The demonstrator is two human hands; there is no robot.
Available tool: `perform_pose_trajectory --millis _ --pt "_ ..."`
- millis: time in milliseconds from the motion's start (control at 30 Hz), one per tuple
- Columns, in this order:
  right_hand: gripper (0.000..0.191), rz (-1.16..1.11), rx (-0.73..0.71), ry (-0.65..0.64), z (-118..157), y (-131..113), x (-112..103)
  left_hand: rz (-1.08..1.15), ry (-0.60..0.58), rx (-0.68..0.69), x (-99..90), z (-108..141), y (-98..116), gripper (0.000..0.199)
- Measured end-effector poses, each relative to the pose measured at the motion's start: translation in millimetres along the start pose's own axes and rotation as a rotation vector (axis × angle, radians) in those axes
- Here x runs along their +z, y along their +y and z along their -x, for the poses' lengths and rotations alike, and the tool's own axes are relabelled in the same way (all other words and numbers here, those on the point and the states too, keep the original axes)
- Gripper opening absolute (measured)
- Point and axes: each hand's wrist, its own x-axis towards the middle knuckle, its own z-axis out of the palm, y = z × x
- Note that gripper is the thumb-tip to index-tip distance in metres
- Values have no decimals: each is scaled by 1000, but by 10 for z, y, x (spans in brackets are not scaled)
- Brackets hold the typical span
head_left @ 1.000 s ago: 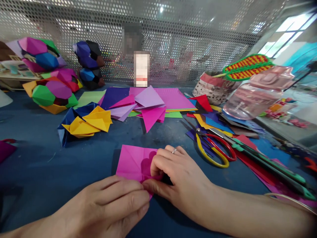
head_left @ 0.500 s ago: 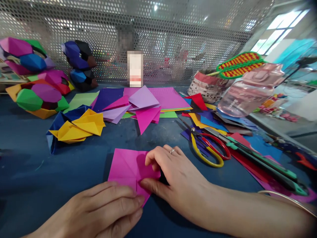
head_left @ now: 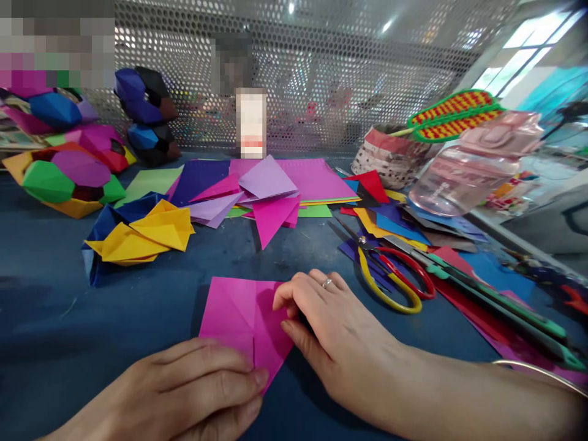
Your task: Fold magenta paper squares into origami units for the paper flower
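A magenta sheet of origami paper (head_left: 236,306) with crossing creases lies on the dark blue table in front of me. A slit or folded edge runs down its lower middle. My left hand (head_left: 202,383) rests over the lower left part, fingers together and pressing the paper near its bottom corner. At the right edge, my right hand (head_left: 321,324), wearing a ring, has curled fingers and a thumb closed about the paper. Its fingertips partly hide that edge. Right of my hands lie scissors (head_left: 389,275) with one yellow and one red handle loop.
Folded blue and yellow paper pieces (head_left: 142,236) sit at left, before colourful paper balls (head_left: 73,177). Loose paper (head_left: 316,180) is stacked behind. At right lie a green-and-black cutter (head_left: 496,300), more coloured paper, a pink bottle (head_left: 459,174) and a fabric basket (head_left: 381,156).
My right thumb has slid right and up, away from the paper's middle toward its right edge. The lower right part of the sheet now shows more. My left hand stays nearly in place.
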Motion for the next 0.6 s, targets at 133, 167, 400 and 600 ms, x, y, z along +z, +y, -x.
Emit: perform_pose_trajectory --millis 133,167,400,600 --pt "15 -3 -67 29 20 14 -1 -3 -40 38 -19 -39 2 27" --pt "18 -2 -112 52 31 16 -5 -5 -42 38 -25 -45 5 26" --pt "36 38 -518 191 96 -24 -8 -33 -37 26 -35 -39 -1 20" --pt "28 225 -705 242 109 3 42 -3 -67 15 -50 -15 3 22"
